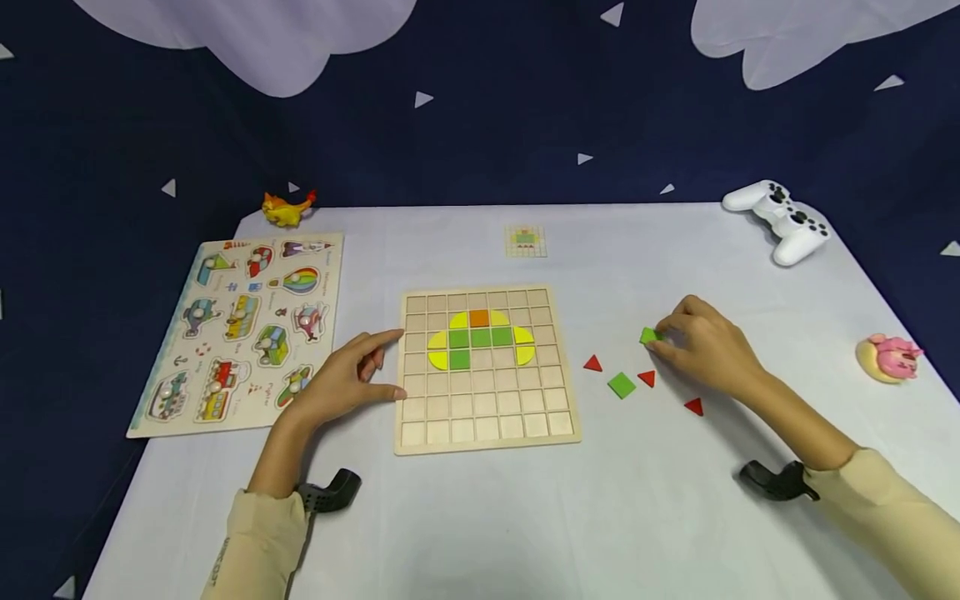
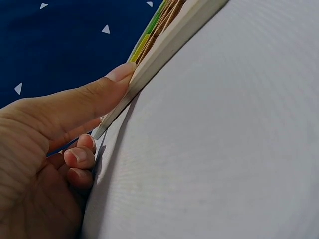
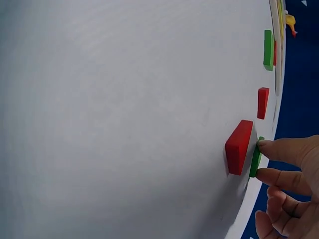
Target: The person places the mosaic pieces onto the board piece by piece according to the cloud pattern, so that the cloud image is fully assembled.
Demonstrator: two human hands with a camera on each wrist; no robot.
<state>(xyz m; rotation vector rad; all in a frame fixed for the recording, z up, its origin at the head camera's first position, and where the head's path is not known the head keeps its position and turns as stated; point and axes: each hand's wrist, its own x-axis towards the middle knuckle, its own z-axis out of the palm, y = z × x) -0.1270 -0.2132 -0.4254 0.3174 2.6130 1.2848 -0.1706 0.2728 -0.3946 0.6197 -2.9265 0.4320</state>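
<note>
My right hand point(image 1: 708, 346) pinches a green square tile point(image 3: 256, 158) between thumb and fingertip, right of the wooden grid board point(image 1: 487, 407). Near that hand lie another green square tile point(image 1: 622, 385) and red triangle tiles point(image 1: 647, 379), one of them a red triangle point(image 1: 694, 407) toward the wrist. With thumb and index finger extended, my left hand point(image 1: 337, 379) touches the board's left edge; its other fingers are bent. On the board sit yellow curved tiles point(image 1: 437, 359), an orange square point(image 1: 478, 318) and several green squares point(image 1: 481, 337).
Behind the board lies a small pattern card point(image 1: 526, 241). A vehicle puzzle board point(image 1: 247, 333) is at the left, with an orange toy figure point(image 1: 287, 209) beyond it. At the right are a white game controller point(image 1: 780, 221) and a pink toy point(image 1: 890, 358).
</note>
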